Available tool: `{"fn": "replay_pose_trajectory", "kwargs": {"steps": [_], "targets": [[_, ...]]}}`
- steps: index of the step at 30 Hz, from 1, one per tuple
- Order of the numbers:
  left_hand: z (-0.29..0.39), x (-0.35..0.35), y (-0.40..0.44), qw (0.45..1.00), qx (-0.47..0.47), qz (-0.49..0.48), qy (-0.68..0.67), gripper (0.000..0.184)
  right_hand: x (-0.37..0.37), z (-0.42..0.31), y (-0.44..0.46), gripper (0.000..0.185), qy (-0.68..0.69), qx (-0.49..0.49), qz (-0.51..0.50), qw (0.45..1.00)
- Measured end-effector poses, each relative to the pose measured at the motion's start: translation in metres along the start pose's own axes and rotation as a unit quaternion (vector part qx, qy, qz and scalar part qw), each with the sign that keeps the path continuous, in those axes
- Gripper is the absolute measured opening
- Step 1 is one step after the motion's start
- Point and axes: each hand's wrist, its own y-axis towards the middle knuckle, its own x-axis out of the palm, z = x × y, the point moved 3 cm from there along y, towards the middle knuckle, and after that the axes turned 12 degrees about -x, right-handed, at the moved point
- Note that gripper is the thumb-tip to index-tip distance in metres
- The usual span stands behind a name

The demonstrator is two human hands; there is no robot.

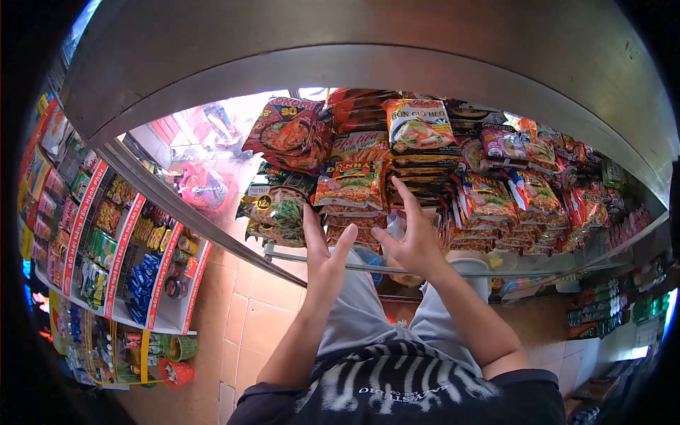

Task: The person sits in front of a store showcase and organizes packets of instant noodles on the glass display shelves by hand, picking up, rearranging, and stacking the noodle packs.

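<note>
My left hand (326, 249) is raised in front of the shelf, fingers stretched up and thumb apart. It is beside a stack of instant noodle packets (348, 185) with red, yellow and orange wrappers. On the other side of that stack is my right hand (412, 241), also open, its index finger pointing up and its thumb turned inward. Nothing is held in either hand. Whether the fingertips touch the packets I cannot tell. Green noodle packets (278, 202) lie just left of my left hand. A white and black packet (423, 127) tops the pile behind my right hand.
A metal frame (368, 53) arches over the noodle shelf, and a glass edge (453, 269) runs along its front. Large red noodle bags (289, 134) stand at the back left. More noodle packets (489, 198) are stacked to the right. A snack rack (157, 280) is at the left.
</note>
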Motion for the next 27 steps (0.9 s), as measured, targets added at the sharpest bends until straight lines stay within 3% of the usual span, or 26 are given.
{"fn": "replay_pose_trajectory", "kwargs": {"steps": [4,9,13,17,23,27], "targets": [[0.000,0.006,0.006,0.999,0.002,0.025,-0.028,0.104,0.004,0.001,0.005,0.101,0.053,0.034,0.001,0.998],[-0.010,0.005,0.006,0.999,-0.028,-0.028,0.013,0.085,0.010,0.005,0.005,0.095,0.166,0.061,0.018,0.984],[-0.009,0.009,0.010,1.000,0.017,0.005,0.014,0.095,0.012,0.012,0.002,0.090,0.192,0.066,0.044,0.978],[-0.003,0.018,0.008,0.998,0.007,-0.066,-0.013,0.097,0.011,0.005,0.005,0.090,0.227,0.072,0.025,0.971],[-0.001,0.042,-0.040,0.995,0.088,0.001,0.044,0.105,-0.013,-0.026,-0.001,0.077,0.118,0.033,0.038,0.992],[0.000,0.069,-0.065,0.978,0.195,0.005,0.076,0.112,-0.055,-0.056,-0.012,0.074,0.025,-0.055,0.077,0.995]]}}
